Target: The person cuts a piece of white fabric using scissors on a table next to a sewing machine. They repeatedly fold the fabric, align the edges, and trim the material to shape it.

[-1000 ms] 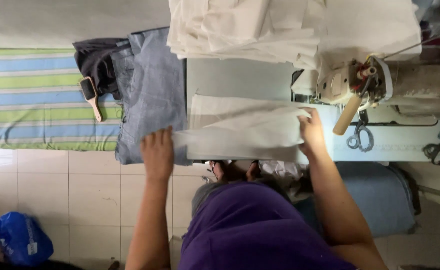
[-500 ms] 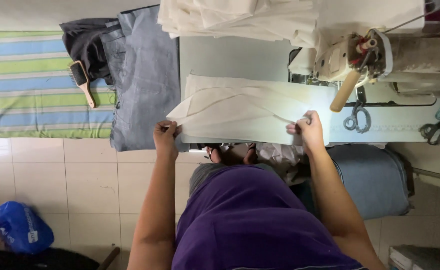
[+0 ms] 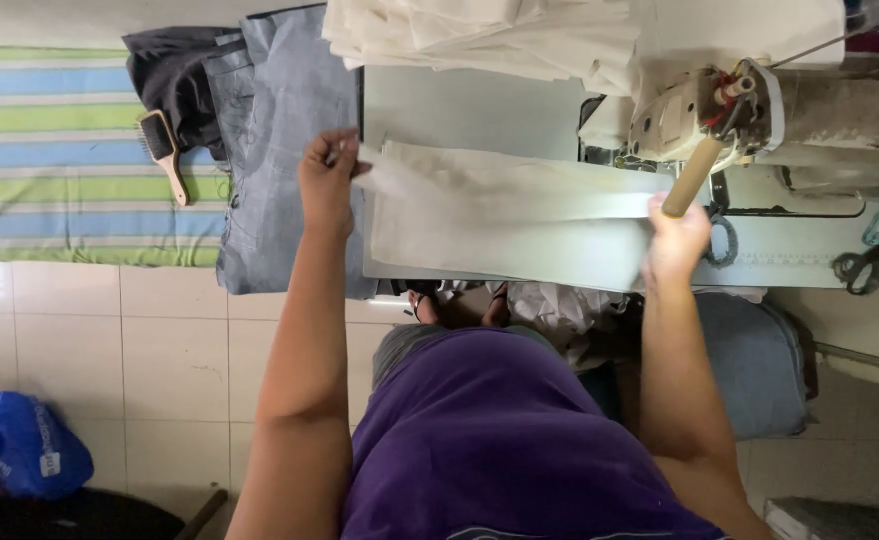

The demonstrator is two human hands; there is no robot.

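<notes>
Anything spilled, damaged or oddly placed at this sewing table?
Nothing spilled or damaged. The left hand and right hand hold a cream cloth strip flat on the table. One oddity: a hairbrush lies on the striped mat beside dark clothes, not a sewing item.

Your view takes in a pale square-tiled floor (image 3: pixel 139 350) at lower left, a blue-and-green striped mat (image 3: pixel 49 150) at upper left, a grey flat-topped sewing table (image 3: pixel 459 110) at upper centre.

Head view, steeply down, close
</notes>
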